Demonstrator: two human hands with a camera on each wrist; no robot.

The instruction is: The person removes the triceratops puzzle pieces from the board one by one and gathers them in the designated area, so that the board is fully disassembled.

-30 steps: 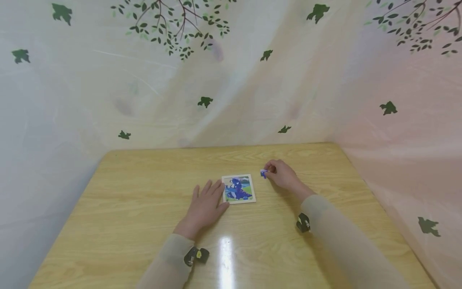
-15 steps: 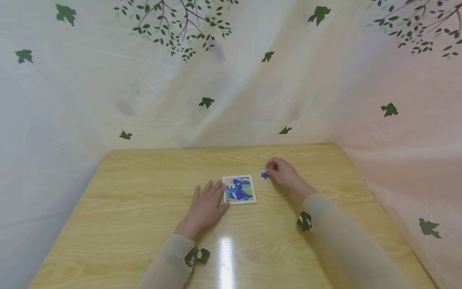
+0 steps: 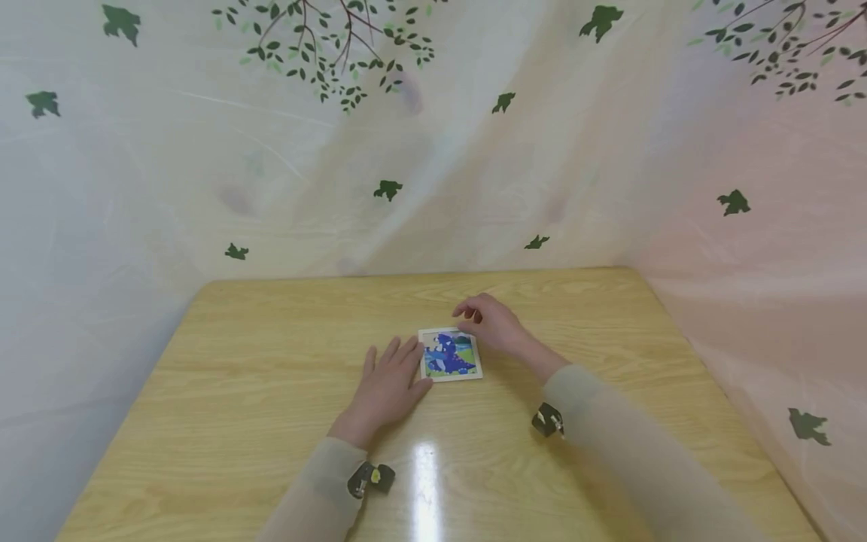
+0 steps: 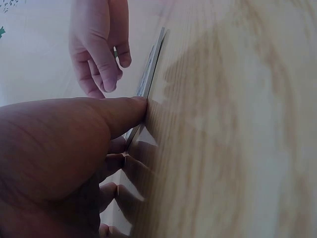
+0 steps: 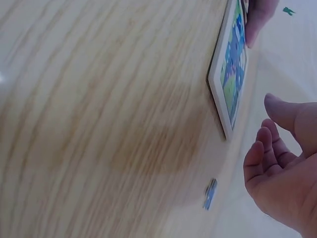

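My left hand (image 3: pixel 386 388), fingers spread, touches the puzzle (image 3: pixel 450 360) on the tabletop (image 3: pixel 271 376); my right hand (image 3: pixel 496 325), empty, loosely curled, hovers by its corner. Sweeping low could scatter the loose piece (image 5: pixel 210 195).

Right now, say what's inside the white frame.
The frame holds a blue dinosaur puzzle; what's beneath is covered. In the head view, the right hand covers part of the top rim.
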